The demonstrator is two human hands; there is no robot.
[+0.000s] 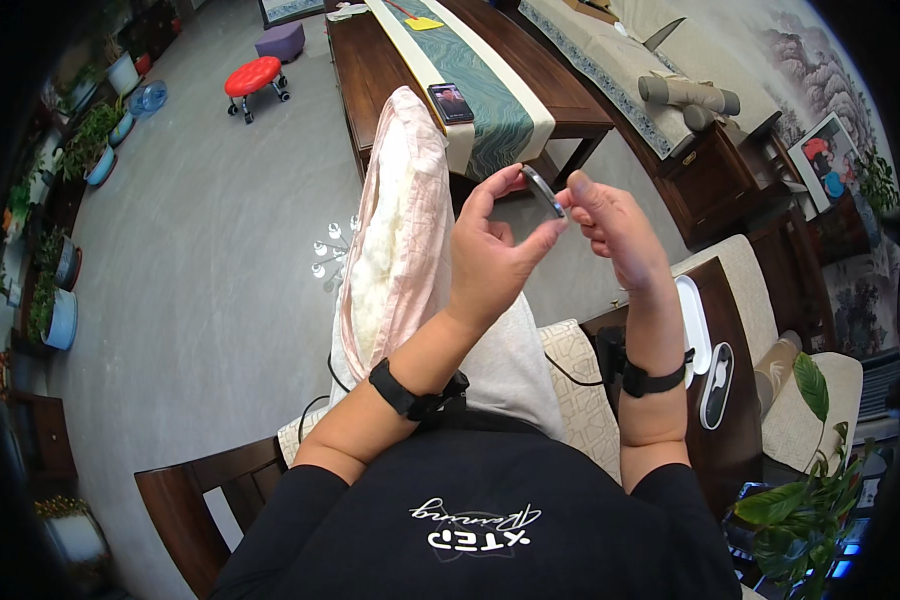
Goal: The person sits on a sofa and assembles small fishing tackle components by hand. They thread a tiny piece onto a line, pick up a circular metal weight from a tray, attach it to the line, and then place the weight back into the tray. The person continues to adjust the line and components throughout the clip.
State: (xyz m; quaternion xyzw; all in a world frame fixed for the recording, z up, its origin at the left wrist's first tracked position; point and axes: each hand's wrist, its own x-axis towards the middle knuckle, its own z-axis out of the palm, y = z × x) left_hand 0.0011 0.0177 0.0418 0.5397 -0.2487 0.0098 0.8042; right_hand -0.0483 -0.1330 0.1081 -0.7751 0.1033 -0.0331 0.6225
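Observation:
Both hands are raised in front of me over my lap. My left hand and my right hand pinch the two ends of a small thin dark curved object with a shiny edge, held between thumb and fingers. Each wrist wears a black band. A pink and cream quilted cushion or folded cover lies along my left leg, just left of my left hand. I sit on a wooden chair with a patterned seat pad.
A dark wooden coffee table with a teal runner and a phone stands ahead. A wooden side table with white and black devices is at my right. Sofa, red stool, potted plants at left, leafy plant at right.

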